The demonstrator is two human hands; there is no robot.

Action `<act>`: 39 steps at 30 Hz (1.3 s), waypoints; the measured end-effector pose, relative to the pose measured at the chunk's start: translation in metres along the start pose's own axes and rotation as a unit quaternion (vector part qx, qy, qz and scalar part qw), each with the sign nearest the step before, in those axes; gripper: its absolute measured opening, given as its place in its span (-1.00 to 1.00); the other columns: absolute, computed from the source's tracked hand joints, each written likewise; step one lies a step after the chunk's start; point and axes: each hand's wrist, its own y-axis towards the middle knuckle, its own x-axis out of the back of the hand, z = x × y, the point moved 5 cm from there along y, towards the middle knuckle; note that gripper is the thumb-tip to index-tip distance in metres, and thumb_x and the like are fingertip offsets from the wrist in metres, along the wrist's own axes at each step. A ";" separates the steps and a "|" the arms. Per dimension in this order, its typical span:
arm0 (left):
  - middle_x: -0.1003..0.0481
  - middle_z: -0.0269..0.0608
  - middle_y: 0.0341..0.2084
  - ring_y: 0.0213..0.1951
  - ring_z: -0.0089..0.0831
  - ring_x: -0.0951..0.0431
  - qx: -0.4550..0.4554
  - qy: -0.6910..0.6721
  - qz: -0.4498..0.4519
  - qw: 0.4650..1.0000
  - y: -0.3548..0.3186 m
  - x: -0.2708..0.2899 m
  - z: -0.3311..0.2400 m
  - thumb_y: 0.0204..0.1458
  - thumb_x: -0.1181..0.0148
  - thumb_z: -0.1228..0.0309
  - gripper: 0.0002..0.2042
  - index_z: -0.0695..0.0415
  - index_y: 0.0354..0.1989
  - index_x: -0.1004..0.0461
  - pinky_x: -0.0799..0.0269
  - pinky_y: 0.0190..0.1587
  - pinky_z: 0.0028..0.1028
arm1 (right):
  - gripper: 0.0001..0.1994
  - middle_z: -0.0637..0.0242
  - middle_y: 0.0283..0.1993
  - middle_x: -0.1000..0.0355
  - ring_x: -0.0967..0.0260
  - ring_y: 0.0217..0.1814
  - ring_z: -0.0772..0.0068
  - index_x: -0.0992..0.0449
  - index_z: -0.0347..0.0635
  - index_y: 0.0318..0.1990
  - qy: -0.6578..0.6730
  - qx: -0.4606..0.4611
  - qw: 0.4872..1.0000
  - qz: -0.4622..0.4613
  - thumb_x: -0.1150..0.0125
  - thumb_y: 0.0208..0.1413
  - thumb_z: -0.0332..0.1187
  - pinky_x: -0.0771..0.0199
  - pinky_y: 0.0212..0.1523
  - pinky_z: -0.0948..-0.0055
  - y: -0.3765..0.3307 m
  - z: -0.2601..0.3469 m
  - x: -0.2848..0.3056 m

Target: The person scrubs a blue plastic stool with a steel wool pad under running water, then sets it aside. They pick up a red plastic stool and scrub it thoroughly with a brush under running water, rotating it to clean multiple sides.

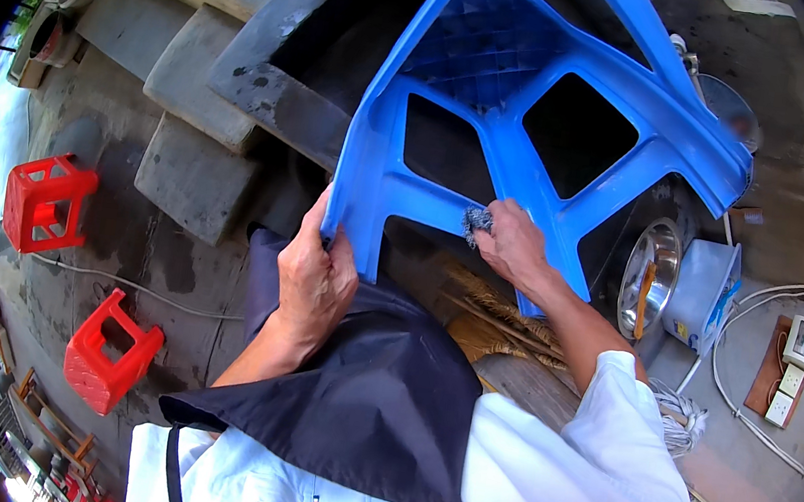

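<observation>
Blue stool (510,149) is just past the dark apron (375,388), tipped w/ open underside & legs toward the wearer; can't tell if the near leg touches the apron. L hand (319,276) is closed on the outer edge of the stool's left leg (354,215), fingers curled. R hand (514,242) is mostly closed, pinching a grey scouring pad (476,224) at the crossbar (428,202).

Handling (est.): moulded plastic, prob. light for its size, 1-hand hold looks OK. Frame stiff overall; thin leg edges may flex a bit under side load. Not v. fragile, but crossbars prob. the weak spot if twisted. Smooth finish, so likely slippery if wet; can't confirm wet. Pad looks soft, compressible.

Best hold: leg edge nr a crossbar joint, stiffest there; avoid mid-crossbar. FYI steel basin (662,245) is R of apron, red stool (100,377) L of it.
</observation>
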 end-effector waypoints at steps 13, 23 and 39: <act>-0.64 0.02 -0.22 -0.26 -0.35 -0.69 0.069 0.059 -0.027 0.996 -0.013 0.002 -0.006 0.17 -0.10 0.74 -0.62 0.33 0.19 -0.43 -0.55 -0.17 -0.47 | -0.77 0.02 -0.01 -0.45 -0.33 0.08 -0.07 -0.58 -0.25 -0.16 -0.250 0.094 0.964 0.005 -0.03 0.15 -0.36 -0.33 0.05 0.03 0.190 -0.136 -0.094; -0.57 -0.15 -0.39 -0.37 -0.54 -0.54 0.062 0.073 -0.029 0.995 -0.011 0.003 -0.006 0.22 -0.11 0.67 -0.72 0.34 0.11 -0.46 -0.46 -0.24 -0.53 | -0.67 -0.12 -0.07 -0.44 -0.39 -0.02 -0.24 -0.50 -0.26 -0.07 0.098 0.139 0.963 -0.208 -0.26 -0.04 -0.42 -0.39 -0.01 -0.05 0.287 -0.042 -0.147; -0.56 0.24 0.04 -0.05 -0.20 -0.70 0.057 0.024 0.003 0.998 -0.008 -0.016 -0.018 0.07 -0.11 0.82 -0.56 0.41 0.18 -0.40 -0.57 -0.04 -0.46 | -0.66 -0.10 -0.10 -0.46 -0.41 -0.03 -0.21 -0.51 -0.27 -0.08 -0.028 0.053 0.998 0.019 -0.18 -0.04 -0.33 -0.40 0.00 -0.09 0.222 -0.166 -0.146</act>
